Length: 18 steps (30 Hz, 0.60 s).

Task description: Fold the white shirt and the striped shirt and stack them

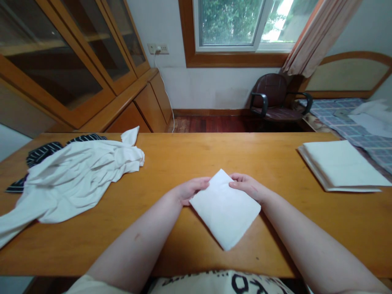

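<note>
A white folded square [226, 214], of paper or thin cloth, is held between my two hands over the wooden table [171, 155]. One corner points away from me and another toward me. My left hand [192, 190] grips its far left edge, thumb on top and fingers underneath. On the far right edge my right hand [246, 185] does the same, its thumb pressed on the upper face. Whether the square touches the tabletop I cannot tell.
A crumpled white garment [82, 173] lies at the table's left over black striped cloth [45, 152]. Folded white sheets [339, 163] are stacked at the right. Beyond the table stand a dark office chair [272, 98], a glass-doored cabinet [122, 96] and a bed [346, 110].
</note>
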Available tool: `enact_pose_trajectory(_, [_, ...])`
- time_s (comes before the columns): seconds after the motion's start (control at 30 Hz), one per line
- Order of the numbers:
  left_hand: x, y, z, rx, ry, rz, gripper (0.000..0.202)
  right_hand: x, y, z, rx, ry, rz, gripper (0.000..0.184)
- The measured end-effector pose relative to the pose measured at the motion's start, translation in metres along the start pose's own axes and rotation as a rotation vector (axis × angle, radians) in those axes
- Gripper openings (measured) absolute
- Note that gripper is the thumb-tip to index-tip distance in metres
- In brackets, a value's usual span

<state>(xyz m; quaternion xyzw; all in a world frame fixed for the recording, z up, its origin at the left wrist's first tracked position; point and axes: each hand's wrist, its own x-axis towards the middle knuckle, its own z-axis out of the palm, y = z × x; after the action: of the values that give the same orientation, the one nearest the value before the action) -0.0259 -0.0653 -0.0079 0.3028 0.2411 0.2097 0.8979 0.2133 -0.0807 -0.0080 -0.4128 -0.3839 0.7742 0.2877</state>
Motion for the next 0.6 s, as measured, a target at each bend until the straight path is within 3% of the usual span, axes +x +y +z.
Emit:
enact_pose_trajectory(0.17, [-0.001, 0.0, 0.004, 0.084, 0.036, 0.074, 0.054, 0.0, -0.003, -0.004, 0.089, -0.044, -0.054, 0.035])
enact_pose_trajectory(0.33, [0.0, 0.006, 0.001, 0.009, 0.126, 0.21, 0.057, -0.005, -0.01, -0.014, 0.065, -0.124, -0.014, 0.058])
enact_pose_trajectory(0.47, [0.004, 0.006, -0.001, -0.023, 0.25, 0.304, 0.057, -0.003, -0.011, -0.015, -0.082, -0.009, -0.064, 0.073])
enact_pose_trajectory(0.6, [0.007, 0.004, 0.0, -0.035, 0.316, 0.346, 0.055, 0.003, -0.006, -0.008, -0.067, 0.053, -0.174, 0.069])
